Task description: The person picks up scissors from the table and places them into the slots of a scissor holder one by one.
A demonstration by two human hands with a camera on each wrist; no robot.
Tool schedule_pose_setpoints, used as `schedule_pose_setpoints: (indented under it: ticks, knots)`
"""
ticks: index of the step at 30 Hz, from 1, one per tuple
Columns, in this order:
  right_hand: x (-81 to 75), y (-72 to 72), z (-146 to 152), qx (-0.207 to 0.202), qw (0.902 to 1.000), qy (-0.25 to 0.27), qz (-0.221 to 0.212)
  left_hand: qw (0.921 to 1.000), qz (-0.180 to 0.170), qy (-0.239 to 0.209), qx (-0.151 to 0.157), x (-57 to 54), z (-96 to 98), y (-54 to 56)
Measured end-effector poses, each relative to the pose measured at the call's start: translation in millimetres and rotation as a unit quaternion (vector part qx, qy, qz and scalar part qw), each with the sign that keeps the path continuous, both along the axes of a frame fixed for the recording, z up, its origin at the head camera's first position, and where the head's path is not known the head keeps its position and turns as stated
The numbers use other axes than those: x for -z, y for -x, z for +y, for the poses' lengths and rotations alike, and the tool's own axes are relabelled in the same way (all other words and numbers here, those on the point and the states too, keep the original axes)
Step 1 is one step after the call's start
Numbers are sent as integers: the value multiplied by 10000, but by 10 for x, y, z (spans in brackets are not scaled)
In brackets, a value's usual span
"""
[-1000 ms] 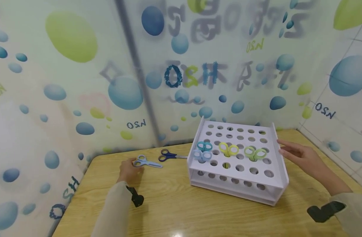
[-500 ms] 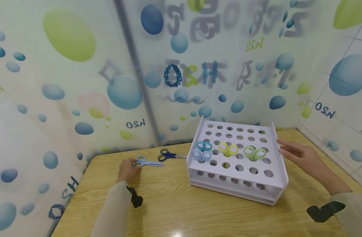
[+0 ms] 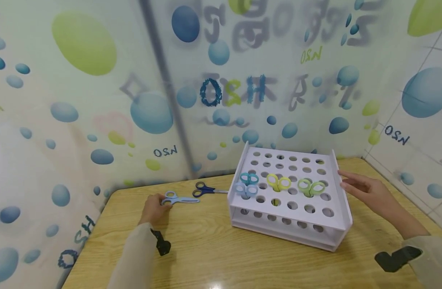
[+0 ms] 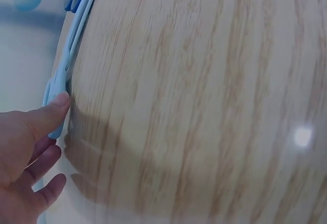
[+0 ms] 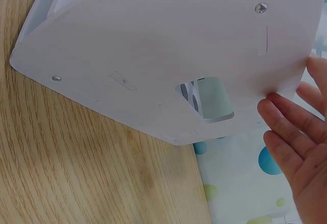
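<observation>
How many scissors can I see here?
6: a light blue pair in the left hand, a dark blue pair on the table, and a teal pair, a pale blue pair, a yellow pair and a green pair in the white rack. Others may be hidden inside it.

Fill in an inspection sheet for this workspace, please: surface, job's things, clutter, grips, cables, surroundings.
Surface: wood-grain table, with a bright reflection.
Job's things: white rack with round holes, holding teal scissors, pale-blue scissors, yellow scissors and green scissors, handles up; left of it, light-blue scissors, whether lifted unclear, and dark-blue scissors on the table.
Clutter: nothing seen.
Grips: left grip, a bare hand, pinches the light-blue scissors by the handle; right grip, also bare, touches the rack's right side panel with its fingertips.
Cables: nothing seen.
Surroundings: wall covering with blue and green spots and lettering.
</observation>
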State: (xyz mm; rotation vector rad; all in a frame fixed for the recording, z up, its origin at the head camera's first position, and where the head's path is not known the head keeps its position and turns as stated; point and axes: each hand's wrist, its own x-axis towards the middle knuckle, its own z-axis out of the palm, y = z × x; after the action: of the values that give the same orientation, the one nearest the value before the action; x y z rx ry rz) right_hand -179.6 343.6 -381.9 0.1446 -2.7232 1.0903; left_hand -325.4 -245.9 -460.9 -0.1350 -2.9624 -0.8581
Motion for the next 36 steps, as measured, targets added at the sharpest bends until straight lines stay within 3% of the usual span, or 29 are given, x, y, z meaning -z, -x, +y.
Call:
schedule_pose_setpoints:
  ticks: [7,21,36]
  knots:
    - [0,5,3,4,10000,-43,61,9996,-84,-260,80,-89,2,-72]
    - [-7,-6,-10,-23,10000,-8,67,9988,-321,-360,86,-265,10,-198]
    - [-5,-10,0,-32,10000,11,32,9976,-18,-645,266,-377,13,-212]
